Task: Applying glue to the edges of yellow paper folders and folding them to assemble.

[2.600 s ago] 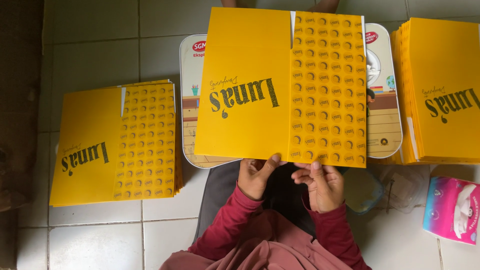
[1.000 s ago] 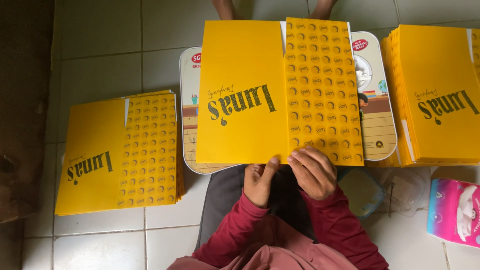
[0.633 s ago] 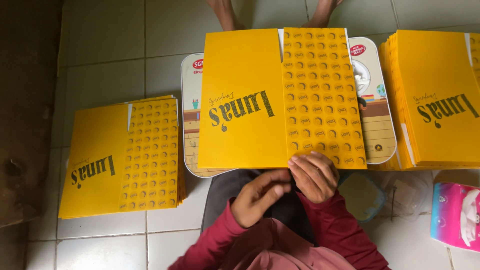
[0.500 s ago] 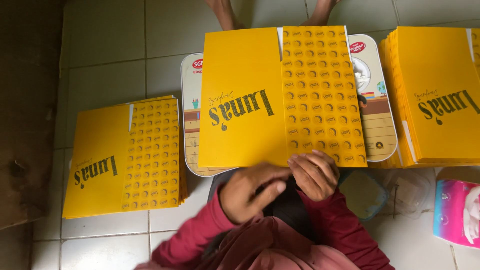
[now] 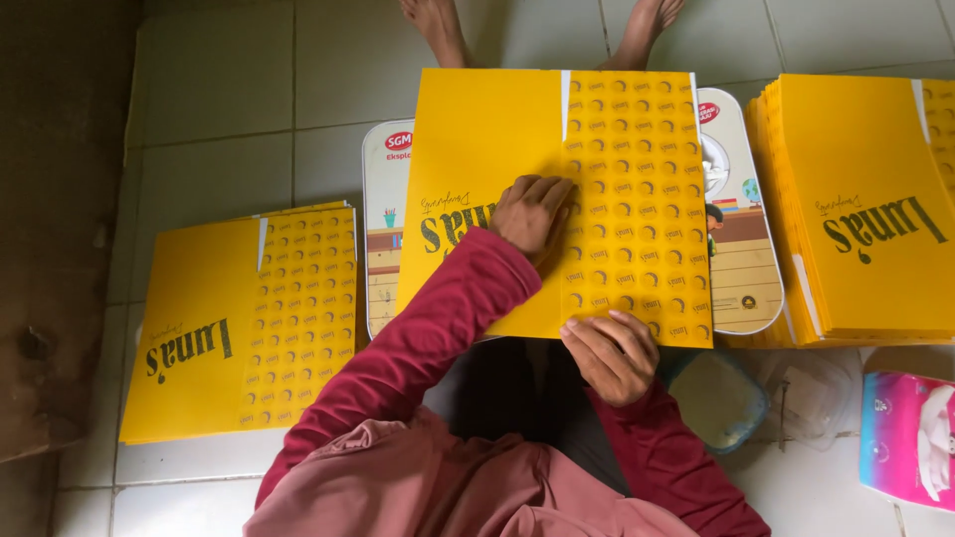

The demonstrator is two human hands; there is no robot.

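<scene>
From the head view, my left hand (image 5: 532, 211) has moved up from the near edge and now presses flat, fingers together, on the yellow folded sheet (image 5: 487, 149). My right hand (image 5: 609, 353) stays spread on that sheet's near edge, just below.

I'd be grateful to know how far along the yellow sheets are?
Done, apparently: the small pile on the left. In hand: the middle sheet, left hand pressing along its centre seam, right hand at its near edge. Left: the thicker stack on the right.
</scene>
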